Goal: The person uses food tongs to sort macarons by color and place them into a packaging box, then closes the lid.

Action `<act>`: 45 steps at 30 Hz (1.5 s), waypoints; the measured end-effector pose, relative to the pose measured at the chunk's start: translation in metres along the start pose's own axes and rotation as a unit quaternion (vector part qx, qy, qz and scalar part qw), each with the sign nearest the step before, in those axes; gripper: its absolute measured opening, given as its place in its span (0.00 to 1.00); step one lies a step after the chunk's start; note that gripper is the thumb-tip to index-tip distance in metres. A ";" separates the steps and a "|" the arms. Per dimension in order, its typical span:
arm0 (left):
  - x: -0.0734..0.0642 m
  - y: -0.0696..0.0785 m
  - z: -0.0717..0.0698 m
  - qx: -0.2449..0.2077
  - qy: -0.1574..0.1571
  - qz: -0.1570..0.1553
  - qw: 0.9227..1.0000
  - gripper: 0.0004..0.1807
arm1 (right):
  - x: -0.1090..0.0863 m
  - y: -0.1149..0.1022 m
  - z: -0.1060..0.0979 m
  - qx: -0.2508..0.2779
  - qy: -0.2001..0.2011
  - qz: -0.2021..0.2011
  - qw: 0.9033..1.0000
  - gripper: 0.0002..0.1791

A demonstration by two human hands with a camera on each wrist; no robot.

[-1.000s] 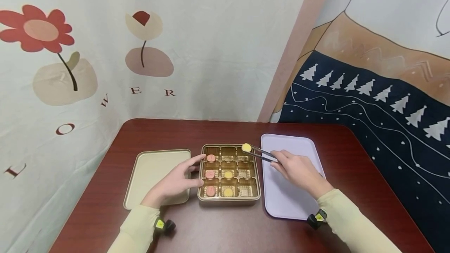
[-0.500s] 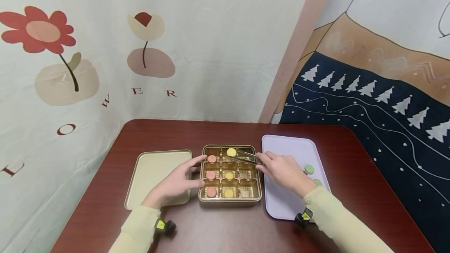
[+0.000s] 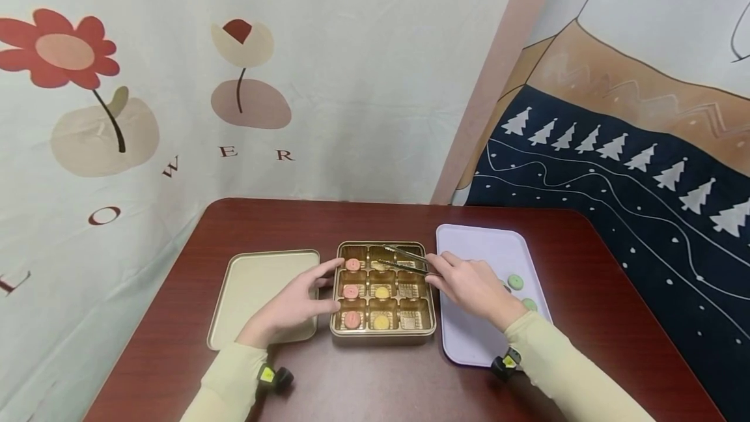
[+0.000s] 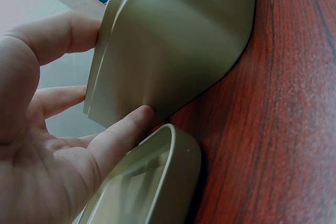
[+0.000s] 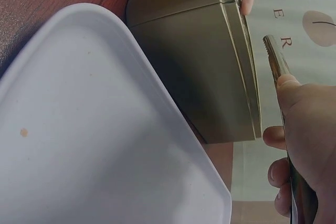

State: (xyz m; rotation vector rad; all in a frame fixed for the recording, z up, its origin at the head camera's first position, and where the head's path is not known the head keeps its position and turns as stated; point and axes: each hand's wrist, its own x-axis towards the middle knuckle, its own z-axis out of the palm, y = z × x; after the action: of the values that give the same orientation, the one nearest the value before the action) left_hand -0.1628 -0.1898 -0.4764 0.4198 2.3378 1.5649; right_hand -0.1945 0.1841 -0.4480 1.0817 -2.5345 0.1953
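Note:
A gold tin [image 3: 383,338] with a grid of compartments stands in the middle of the table. My left hand [image 3: 293,301] rests its fingertips against the tin's left wall and rim, fingers spread. My right hand [image 3: 477,282] holds metal tweezers [image 3: 410,269], their tips spread above the back-middle compartment. Under them a yellow round cookie [image 3: 378,266] is partly hidden. Pink cookies [image 3: 351,320] fill the left column; other yellow cookies [image 3: 381,322] lie in the middle column. In the right wrist view, the serrated tweezers tip [image 5: 273,48] shows beyond the fingers.
A lilac tray [image 3: 463,337] lies right of the tin, with green cookies [image 3: 515,282] partly behind the right arm. Left of the tin is a shallow gold lid [image 3: 258,279], beneath the left hand. Patterned cloth [image 3: 375,83] hangs behind the table.
My right hand carried the yellow cookie leftward from the back-right corner to the back-middle compartment. The tweezers have since spread, letting it go. My left hand stays at the tin.

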 end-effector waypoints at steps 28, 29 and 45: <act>0.001 0.000 0.000 0.015 0.001 0.010 1.000 0.51 | -0.019 0.012 -0.005 0.018 0.020 -0.006 1.000 0.26; 0.001 0.000 0.000 0.012 0.001 0.009 1.000 0.51 | -0.021 0.014 -0.006 0.019 0.018 -0.004 1.000 0.26; 0.003 -0.001 -0.001 0.014 -0.006 0.017 1.000 0.50 | -0.067 0.040 -0.020 0.021 0.012 0.065 0.998 0.29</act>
State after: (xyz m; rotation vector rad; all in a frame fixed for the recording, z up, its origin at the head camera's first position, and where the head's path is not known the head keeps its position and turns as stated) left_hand -0.1659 -0.1899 -0.4774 0.4762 2.3568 1.5427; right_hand -0.1749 0.2621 -0.4551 0.9230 -2.5911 0.2953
